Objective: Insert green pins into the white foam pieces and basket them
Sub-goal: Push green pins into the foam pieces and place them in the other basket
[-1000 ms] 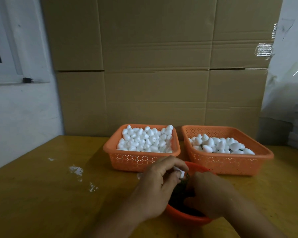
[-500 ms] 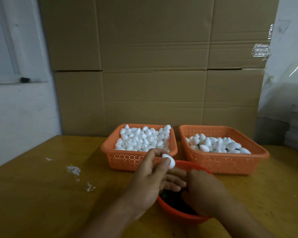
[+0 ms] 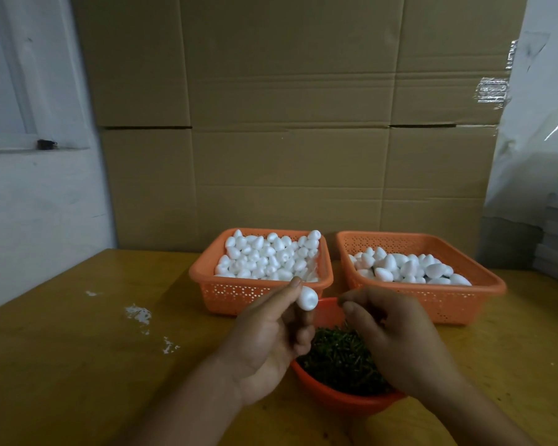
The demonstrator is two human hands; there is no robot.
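Observation:
My left hand [image 3: 268, 339] pinches a white egg-shaped foam piece [image 3: 307, 298] between thumb and fingers, held up above the near rim of the left basket. My right hand [image 3: 390, 336] hovers over a round orange bowl [image 3: 345, 399] full of dark green pins [image 3: 339, 358]; its thumb and forefinger are pressed together, and a thin pin seems to hang from them, too small to be sure. Behind stand two orange baskets: the left basket [image 3: 207, 278] heaped with foam pieces [image 3: 268, 255], the right basket [image 3: 484, 294] about half full of foam pieces [image 3: 406, 268].
The yellow wooden table [image 3: 78, 365] carries white foam crumbs [image 3: 139, 313] at the left. Large cardboard boxes [image 3: 287, 123] stand like a wall behind the baskets. A white wall with a window frame is at the left, stacked grey items at the far right.
My left hand has lifted the foam piece up out of the bowl area. My right hand has risen from inside the bowl, fingertips now pinched together above the pins.

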